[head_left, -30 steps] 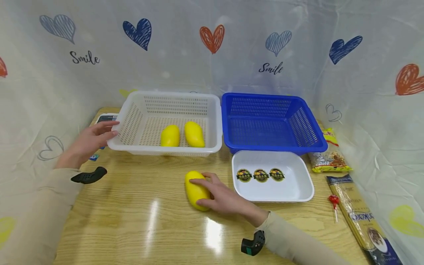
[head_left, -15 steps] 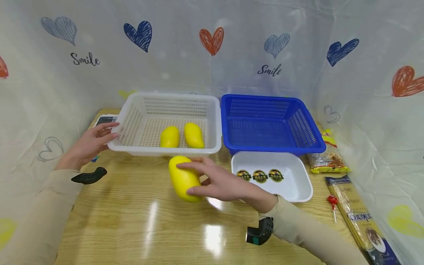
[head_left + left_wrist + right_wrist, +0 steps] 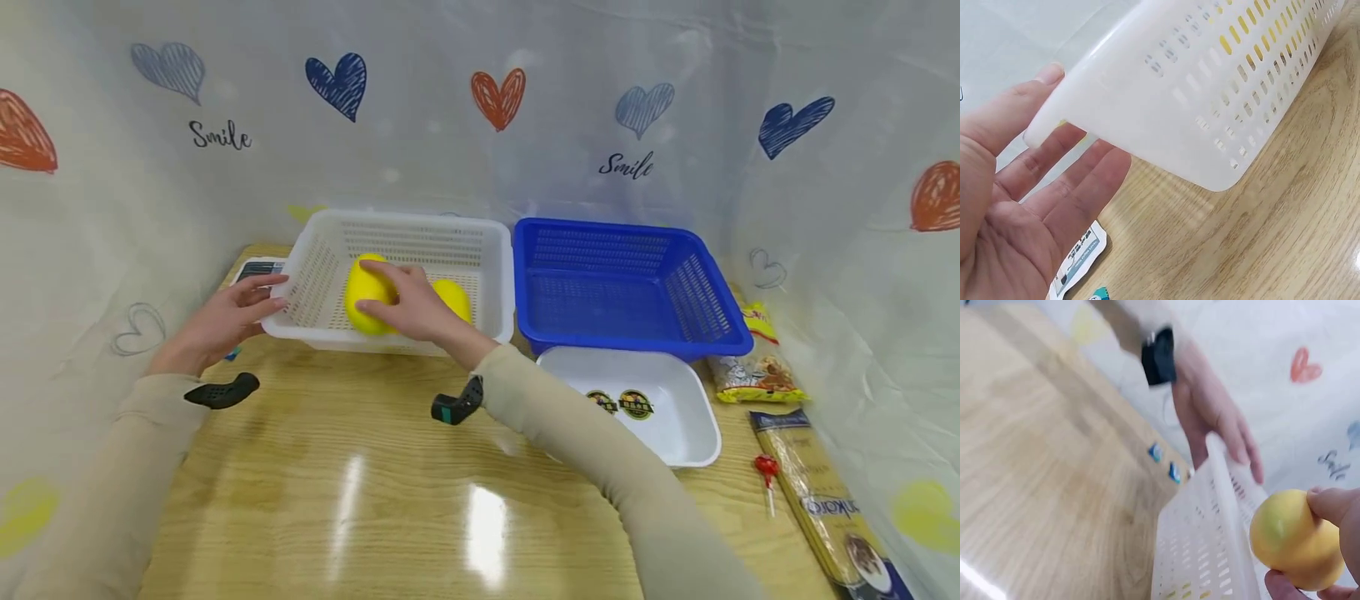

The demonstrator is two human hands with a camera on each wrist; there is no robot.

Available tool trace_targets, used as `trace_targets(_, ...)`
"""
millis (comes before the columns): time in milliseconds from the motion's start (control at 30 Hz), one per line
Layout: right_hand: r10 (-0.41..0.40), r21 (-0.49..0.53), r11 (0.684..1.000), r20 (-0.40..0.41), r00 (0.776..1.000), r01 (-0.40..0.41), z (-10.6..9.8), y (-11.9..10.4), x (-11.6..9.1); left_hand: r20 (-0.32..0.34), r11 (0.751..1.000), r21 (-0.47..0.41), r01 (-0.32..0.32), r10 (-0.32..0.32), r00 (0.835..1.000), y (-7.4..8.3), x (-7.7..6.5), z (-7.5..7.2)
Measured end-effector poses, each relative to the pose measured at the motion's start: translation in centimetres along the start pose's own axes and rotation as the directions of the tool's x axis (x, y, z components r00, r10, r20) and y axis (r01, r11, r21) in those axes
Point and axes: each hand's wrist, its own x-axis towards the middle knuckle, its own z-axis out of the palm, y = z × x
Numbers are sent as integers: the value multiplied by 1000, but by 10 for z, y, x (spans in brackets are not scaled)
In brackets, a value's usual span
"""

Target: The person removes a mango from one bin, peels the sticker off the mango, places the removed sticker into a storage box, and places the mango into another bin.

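My right hand (image 3: 412, 305) holds a yellow mango (image 3: 365, 293) over the inside of the white plastic basket (image 3: 427, 220). In the right wrist view, thumb and fingers pinch that mango (image 3: 1288, 534) beside the basket's rim. Another mango (image 3: 454, 298) lies on the basket floor, partly behind my right hand; a further one there is mostly hidden by the held mango. At the basket's left end my left hand (image 3: 221, 323) grips the rim. The left wrist view has its thumb above the rim and the fingers (image 3: 1088, 194) underneath.
A blue basket (image 3: 592, 292) stands right of the white one. In front of it is a white tray (image 3: 637, 437) with round stickers, partly covered by my right forearm. A snack bag (image 3: 757, 362), a red lollipop (image 3: 766, 467) and a pasta packet (image 3: 821, 492) line the right side.
My right hand gripped the mango on the table, lifted it and carried it up and left over the white basket. My left hand stayed at the basket's rim.
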Motion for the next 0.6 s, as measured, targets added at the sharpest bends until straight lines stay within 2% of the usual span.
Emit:
trace_targets(100, 22, -76, 997, 8, 1000, -22, 11, -1, 26, -10, 1000, 6, -1, 1, 1000, 1, 0, -1)
trace_targets(233, 42, -134, 990, 52, 998, -35, 27, -2, 45, -24, 999, 36, -12, 12, 1000, 0, 3, 1)
trace_targets(467, 87, -206, 976, 96, 992, -66, 41, -2, 58, -28, 999, 39, -1, 2, 1000, -1, 4, 1)
trace_targets(600, 130, -290, 952, 83, 988, -101, 42, 3, 60, -26, 1000, 24, -9, 10, 1000, -4, 5, 1)
